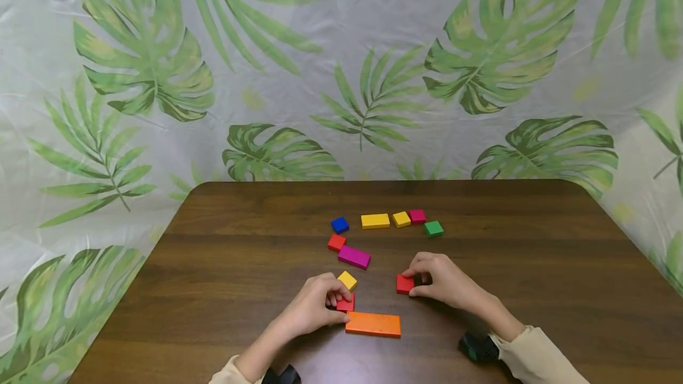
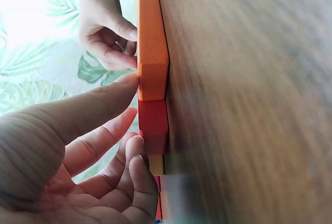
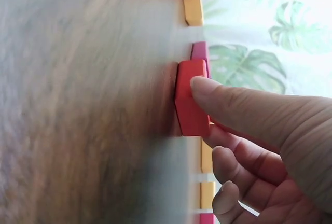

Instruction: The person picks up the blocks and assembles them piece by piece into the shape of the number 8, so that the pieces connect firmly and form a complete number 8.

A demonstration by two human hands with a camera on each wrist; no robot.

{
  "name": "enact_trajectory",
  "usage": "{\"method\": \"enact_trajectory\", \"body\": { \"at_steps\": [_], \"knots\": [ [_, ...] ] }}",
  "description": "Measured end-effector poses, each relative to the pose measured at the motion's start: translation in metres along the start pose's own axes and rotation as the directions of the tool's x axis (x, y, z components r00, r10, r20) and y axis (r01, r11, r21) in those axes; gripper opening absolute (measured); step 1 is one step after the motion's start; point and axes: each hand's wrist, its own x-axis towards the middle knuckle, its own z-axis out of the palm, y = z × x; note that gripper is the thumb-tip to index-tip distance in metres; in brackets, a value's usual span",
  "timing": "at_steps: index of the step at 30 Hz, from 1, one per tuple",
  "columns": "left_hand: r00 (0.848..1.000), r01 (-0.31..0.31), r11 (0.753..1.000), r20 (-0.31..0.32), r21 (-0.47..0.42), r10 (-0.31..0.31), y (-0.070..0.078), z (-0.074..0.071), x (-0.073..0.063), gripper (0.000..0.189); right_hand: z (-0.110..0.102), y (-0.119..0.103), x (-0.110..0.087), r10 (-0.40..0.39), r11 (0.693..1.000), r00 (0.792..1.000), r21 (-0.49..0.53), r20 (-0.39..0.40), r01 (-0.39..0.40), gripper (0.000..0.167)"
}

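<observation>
My left hand (image 1: 309, 307) rests over a small red block (image 1: 347, 303), its fingertips on and beside that block. The thumb touches the left end of a long orange block (image 1: 373, 325) just in front. A yellow square block (image 1: 348, 281) stands behind the red one, close to the index finger. Farther right, my right hand (image 1: 445, 280) pinches another red block (image 1: 404, 284) between thumb and fingers. In the right wrist view this red block (image 3: 192, 99) has a pointed, angled side, with the thumb on its near face.
Behind the hands lie a magenta block (image 1: 354, 257), a red block (image 1: 337, 242) and a blue one (image 1: 340, 225). Along the back are two yellow blocks, including a long one (image 1: 375, 221), a crimson block (image 1: 418, 216) and a green block (image 1: 434, 229). A leaf-patterned cloth (image 1: 277, 93) hangs behind the wooden table (image 1: 533, 242).
</observation>
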Motion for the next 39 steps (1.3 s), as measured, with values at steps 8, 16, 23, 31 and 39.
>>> {"method": "enact_trajectory", "body": {
  "at_steps": [8,16,23,31,39],
  "knots": [
    [1.000,0.002,1.000,-0.002,0.007,-0.002,0.000,0.000,0.001,0.024,0.001,-0.004,0.000,-0.003,0.999,0.999,0.036,0.037,0.002,0.025],
    [1.000,-0.017,1.000,-0.007,0.006,0.017,0.001,-0.001,0.002,0.024,-0.002,-0.008,-0.001,-0.025,0.997,0.996,0.075,0.089,0.018,0.023],
    [1.000,-0.018,1.000,-0.002,0.010,0.018,0.001,-0.001,0.003,0.023,-0.005,-0.012,-0.002,-0.044,0.994,0.987,0.105,0.154,0.028,0.023],
    [1.000,-0.020,1.000,-0.002,0.021,0.020,0.002,-0.001,0.002,0.023,-0.001,-0.017,-0.001,-0.043,0.992,0.985,0.123,0.165,0.023,0.022],
    [1.000,-0.012,1.000,-0.001,0.016,0.012,0.002,-0.001,0.001,0.024,0.001,-0.022,-0.002,-0.033,0.991,0.984,0.136,0.174,0.009,0.022]
  ]
}}
